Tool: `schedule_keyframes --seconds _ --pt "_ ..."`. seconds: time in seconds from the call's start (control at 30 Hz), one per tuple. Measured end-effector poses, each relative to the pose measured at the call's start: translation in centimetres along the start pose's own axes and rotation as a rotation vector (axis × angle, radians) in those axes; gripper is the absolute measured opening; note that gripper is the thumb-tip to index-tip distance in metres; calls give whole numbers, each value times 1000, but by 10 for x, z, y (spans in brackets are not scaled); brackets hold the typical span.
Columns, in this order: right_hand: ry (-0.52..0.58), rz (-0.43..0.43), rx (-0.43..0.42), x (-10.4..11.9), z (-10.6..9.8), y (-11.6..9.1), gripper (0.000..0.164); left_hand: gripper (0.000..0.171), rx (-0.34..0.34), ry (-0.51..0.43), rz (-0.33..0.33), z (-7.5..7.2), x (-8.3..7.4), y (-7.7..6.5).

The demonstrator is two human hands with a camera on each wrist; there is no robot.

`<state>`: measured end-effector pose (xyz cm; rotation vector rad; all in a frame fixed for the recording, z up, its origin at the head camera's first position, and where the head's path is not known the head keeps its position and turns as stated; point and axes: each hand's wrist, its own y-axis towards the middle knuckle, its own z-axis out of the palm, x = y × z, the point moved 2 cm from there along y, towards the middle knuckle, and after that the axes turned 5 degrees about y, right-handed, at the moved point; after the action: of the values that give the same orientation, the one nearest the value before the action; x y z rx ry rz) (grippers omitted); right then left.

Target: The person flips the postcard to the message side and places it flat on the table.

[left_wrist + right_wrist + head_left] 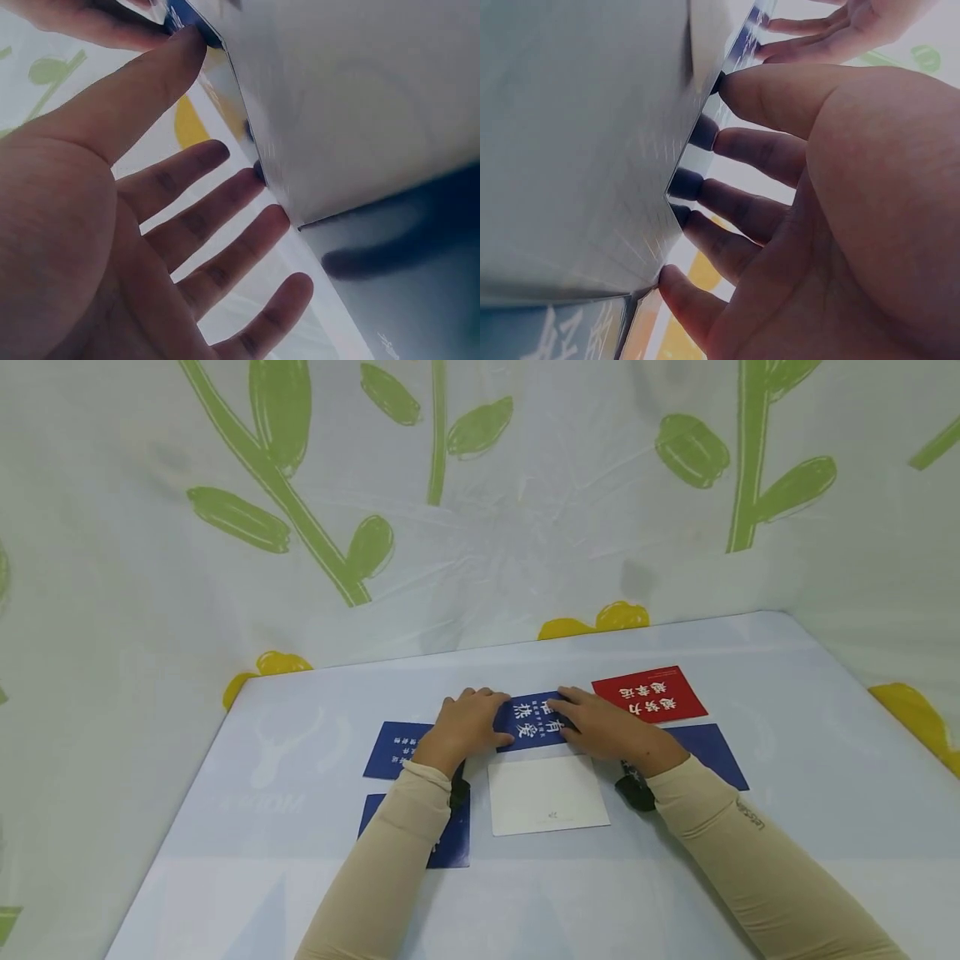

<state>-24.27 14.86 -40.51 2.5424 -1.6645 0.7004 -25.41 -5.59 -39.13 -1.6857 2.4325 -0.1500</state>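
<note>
In the head view, a blue card (531, 727) with white Chinese characters lies flat on the table between the two hands. My left hand (467, 727) rests at its left end, thumb and fingers spread along that side. At the opposite end, my right hand (603, 727) touches the card with fingers and thumb extended. Both wrist views show straight fingers against card edges and the tabletop. Just below the blue card, nearer to me, lies a white card (549, 797) with a small printed mark.
A red card (649, 695) lies beyond the right hand, above another blue card (712, 756) partly under that wrist. On the left are an upper blue card (390, 752) and a lower blue card (453, 839), both partly covered by the left arm. The table (262, 760) meets a leaf-patterned curtain (525, 568).
</note>
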Motion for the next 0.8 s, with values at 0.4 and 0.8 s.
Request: schedule_keyframes --seconds 0.4,0.8 --pt "0 4 -7 0 0 2 63 73 -21 -26 -2 1 3 3" --pt "5 2 4 0 0 2 62 72 6 -49 -9 0 2 1"
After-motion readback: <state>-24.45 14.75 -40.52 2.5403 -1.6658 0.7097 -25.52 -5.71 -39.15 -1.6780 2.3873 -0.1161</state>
